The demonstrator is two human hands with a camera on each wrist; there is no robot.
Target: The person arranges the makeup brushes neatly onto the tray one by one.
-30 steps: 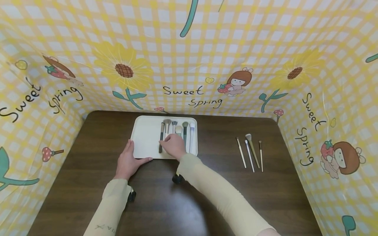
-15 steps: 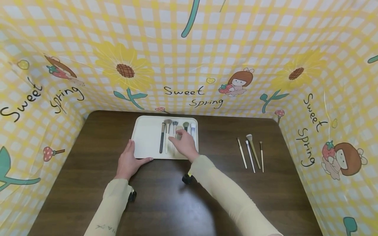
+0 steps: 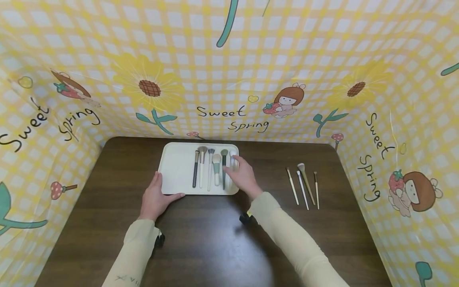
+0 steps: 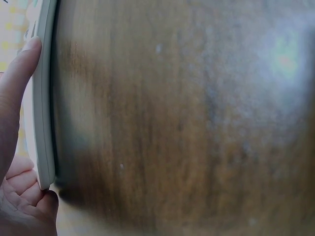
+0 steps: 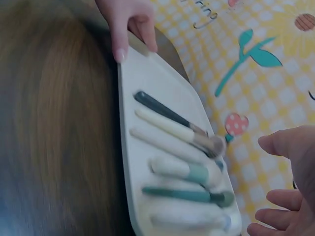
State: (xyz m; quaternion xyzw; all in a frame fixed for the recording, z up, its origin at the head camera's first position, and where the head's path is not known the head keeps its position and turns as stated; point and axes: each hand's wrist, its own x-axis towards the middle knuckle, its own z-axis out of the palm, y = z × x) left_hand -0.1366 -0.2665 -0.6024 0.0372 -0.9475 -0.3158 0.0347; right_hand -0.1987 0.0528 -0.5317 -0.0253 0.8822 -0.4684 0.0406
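Note:
A cream tray (image 3: 176, 167) lies on the dark wooden table and holds several makeup brushes (image 3: 210, 169) side by side, bristles away from me. My left hand (image 3: 155, 197) rests at the tray's near left corner, thumb (image 4: 17, 78) along its front rim (image 4: 43, 113) and fingers by its left side. My right hand (image 3: 243, 176) hovers over the tray's right edge with relaxed fingers and holds nothing; it covers part of the rightmost pale blue brush (image 5: 189, 220). The right wrist view shows the tray (image 5: 147, 93), its brushes (image 5: 172, 129) and my left hand's fingers (image 5: 129, 24) at the far corner.
Several thin brushes (image 3: 304, 184) lie in a row on the table to the right of the tray. A yellow checked backdrop (image 3: 229, 79) walls in the table at the back and both sides. Bare wood (image 3: 215, 247) stretches in front of the tray.
My right hand has moved right from the left brushes to the tray's right edge, leaving the brushes lying uncovered. The left hand has stayed at the tray's corner.

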